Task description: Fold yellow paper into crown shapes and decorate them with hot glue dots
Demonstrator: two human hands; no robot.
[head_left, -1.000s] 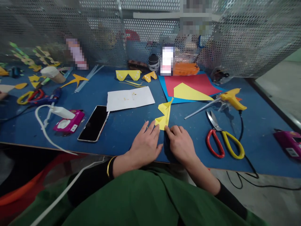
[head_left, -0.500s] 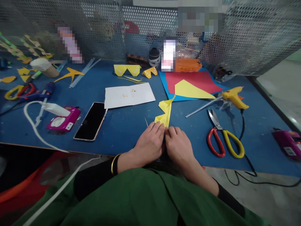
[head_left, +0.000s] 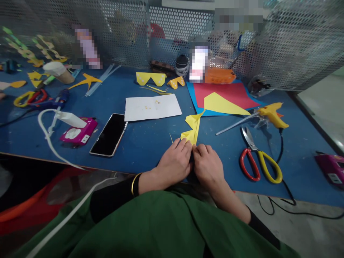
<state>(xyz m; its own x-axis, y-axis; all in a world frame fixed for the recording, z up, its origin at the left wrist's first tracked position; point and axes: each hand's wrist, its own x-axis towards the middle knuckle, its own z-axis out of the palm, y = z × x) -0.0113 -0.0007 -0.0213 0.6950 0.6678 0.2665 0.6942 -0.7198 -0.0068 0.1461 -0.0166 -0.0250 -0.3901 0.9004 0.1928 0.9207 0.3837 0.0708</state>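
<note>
A folded, cut piece of yellow paper [head_left: 194,125] lies near the table's front edge, with a notch in its left side and a thin point at its far end. My left hand [head_left: 176,159] presses on its near end, fingers close together, and a gold bangle circles that wrist. Right beside it, my right hand [head_left: 208,166] has its fingers curled and pinched at the paper's right edge. Both hands cover the near end of the paper, so the fingertips are partly hidden.
Scissors [head_left: 251,143] and a yellow glue gun [head_left: 271,114] lie to the right. Behind are coloured sheets [head_left: 223,89], a white folded paper [head_left: 153,109] and yellow cutouts [head_left: 150,79]. Leftward are a phone [head_left: 110,134], a magenta power socket [head_left: 79,133] and a blue glue gun [head_left: 60,100].
The whole view has shifted a little, so things appear slightly farther right. Both hands stay on the yellow paper, with hardly any change in their grip.
</note>
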